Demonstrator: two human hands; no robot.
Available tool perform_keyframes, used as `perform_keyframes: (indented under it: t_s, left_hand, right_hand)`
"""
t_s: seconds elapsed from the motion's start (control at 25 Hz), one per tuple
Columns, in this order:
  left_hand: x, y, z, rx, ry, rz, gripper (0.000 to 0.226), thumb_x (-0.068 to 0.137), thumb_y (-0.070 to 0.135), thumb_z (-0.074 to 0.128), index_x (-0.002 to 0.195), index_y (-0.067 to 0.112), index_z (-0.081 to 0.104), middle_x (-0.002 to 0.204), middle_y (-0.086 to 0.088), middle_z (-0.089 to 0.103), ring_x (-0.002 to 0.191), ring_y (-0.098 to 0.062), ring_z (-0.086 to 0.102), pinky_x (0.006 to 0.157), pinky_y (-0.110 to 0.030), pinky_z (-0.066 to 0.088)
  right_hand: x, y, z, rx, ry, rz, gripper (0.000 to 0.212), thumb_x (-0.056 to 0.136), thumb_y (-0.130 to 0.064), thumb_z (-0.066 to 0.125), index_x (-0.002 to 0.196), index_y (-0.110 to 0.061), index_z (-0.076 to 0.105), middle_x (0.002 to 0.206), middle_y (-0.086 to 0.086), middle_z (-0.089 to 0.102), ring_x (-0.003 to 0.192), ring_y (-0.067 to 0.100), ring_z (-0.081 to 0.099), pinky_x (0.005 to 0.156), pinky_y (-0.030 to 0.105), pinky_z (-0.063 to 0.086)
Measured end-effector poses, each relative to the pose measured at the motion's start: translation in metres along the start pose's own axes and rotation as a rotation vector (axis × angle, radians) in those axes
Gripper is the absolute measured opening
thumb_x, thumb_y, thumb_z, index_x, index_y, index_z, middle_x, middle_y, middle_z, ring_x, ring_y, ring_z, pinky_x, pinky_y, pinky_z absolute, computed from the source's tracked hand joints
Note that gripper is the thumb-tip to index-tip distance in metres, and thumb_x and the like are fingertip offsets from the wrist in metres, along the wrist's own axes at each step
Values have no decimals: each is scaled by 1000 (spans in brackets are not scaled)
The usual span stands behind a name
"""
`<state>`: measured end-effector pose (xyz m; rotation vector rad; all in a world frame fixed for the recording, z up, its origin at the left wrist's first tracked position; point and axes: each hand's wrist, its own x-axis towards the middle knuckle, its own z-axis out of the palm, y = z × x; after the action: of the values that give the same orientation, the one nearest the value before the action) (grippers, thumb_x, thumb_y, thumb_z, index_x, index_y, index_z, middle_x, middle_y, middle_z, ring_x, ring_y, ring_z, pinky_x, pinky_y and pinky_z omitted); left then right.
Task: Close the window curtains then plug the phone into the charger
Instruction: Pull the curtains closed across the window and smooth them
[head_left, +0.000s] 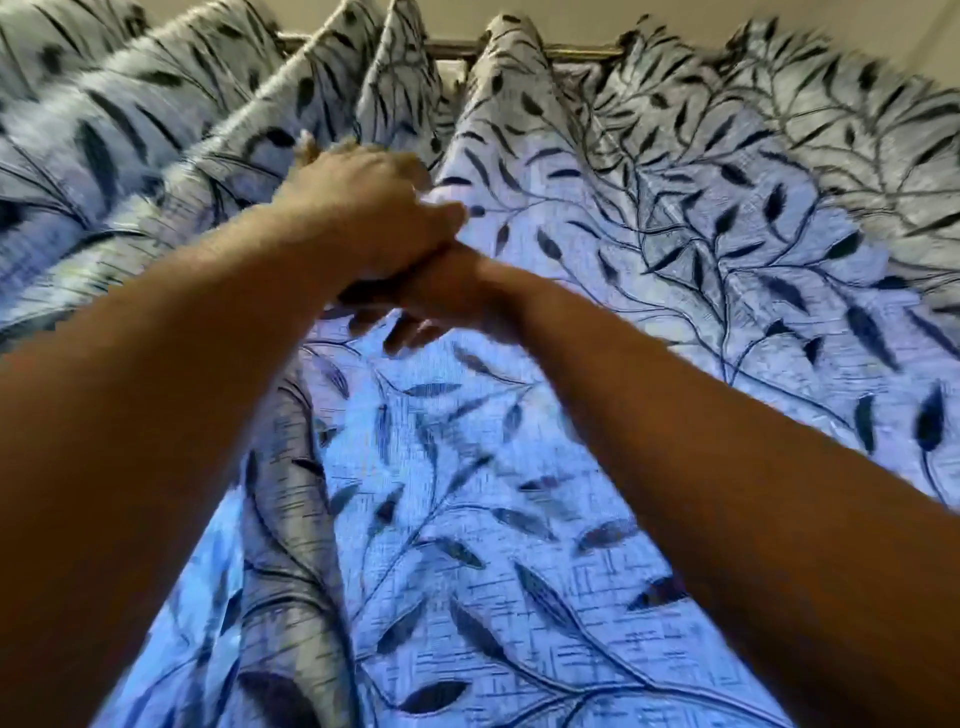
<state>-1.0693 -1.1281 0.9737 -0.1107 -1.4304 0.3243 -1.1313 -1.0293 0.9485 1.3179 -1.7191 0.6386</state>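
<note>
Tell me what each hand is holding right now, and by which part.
The left hand grips the leaf-patterned curtain at a fold high up, near the rod. The right hand, lower, is blurred; whether it holds fabric cannot be told.

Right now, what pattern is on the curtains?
Dark leaves on thin branching vines over pale blue-grey fabric, on the curtains in the head view.

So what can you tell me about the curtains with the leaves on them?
The curtains look like woven pale blue-grey cloth printed with dark leaves on thin vines. They hang in folds from a metal rod at the top and fill almost the whole view, glowing where light comes through. The left hand grips cloth where two panels meet in the middle. The right hand is just below it, against the cloth, too blurred to tell its grip.
</note>
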Motion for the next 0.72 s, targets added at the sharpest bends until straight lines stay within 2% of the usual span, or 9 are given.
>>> perform_keyframes:
  t_s: [0.04,0.12,0.16,0.2,0.28,0.4,0.52,0.6,0.72]
  left_hand:
    - [3,2,1,-37,29,-17,79,67,78,28,120,27,60,131,-12,57,125,-31,46,109,-50,31]
    - [8,9,6,-56,100,-32,83,68,78,27,127,26,56,136,-12,53,128,-32,43,109,-50,31]
    - [8,14,11,-55,115,-41,83,71,78,29,131,26,52,139,-12,49,131,-33,39,110,-50,30]
    - [7,21,17,-67,116,-41,83,74,78,30,135,24,47,143,-12,44,134,-34,35,110,-51,30]
    - [2,41,29,-94,84,-24,84,78,79,30,140,23,37,150,-11,35,138,-35,29,110,-51,30]
    - [-1,75,46,-117,45,27,85,80,78,28,145,23,30,154,-9,26,139,-35,26,110,-51,30]
    - [-4,94,59,-123,-8,24,92,76,82,24,147,23,24,157,-7,20,140,-35,24,109,-56,31]
    - [-4,95,64,-118,-16,6,96,74,85,21,148,23,21,158,-7,19,140,-37,24,107,-58,32]
    - [-5,93,67,-133,-21,-20,103,70,88,13,148,22,20,157,-9,20,138,-40,27,104,-61,34]
  right_hand:
    - [-4,6,-15,-51,170,-9,18,91,-31,59,99,-19,69,96,11,73,64,16,59,60,25,47]
    - [-18,31,-60,-412,655,89,27,83,-40,60,100,-21,69,106,13,69,91,23,63,82,31,50]
    - [-33,48,-87,-663,832,263,41,80,-49,57,112,-23,63,122,14,61,113,30,55,97,41,44]
    - [-50,64,-105,-812,913,476,63,77,-59,54,128,-22,51,139,16,47,130,38,39,107,53,31]
    - [-77,94,-125,-927,875,766,103,71,-75,52,148,-16,17,156,22,12,141,50,6,108,70,9]
    - [-116,135,-140,-959,780,947,129,62,-87,51,150,-16,-12,156,24,-17,138,57,-7,103,77,4]
    - [-142,149,-154,-833,822,995,134,60,-87,53,147,-18,-22,155,25,-19,138,57,6,105,72,13]
    - [-154,150,-162,-854,858,1003,134,61,-86,54,147,-18,-22,156,26,-15,139,54,7,107,68,14]
    - [-175,151,-188,-829,897,1051,134,59,-86,56,148,-18,-19,157,27,3,138,51,19,108,65,19]
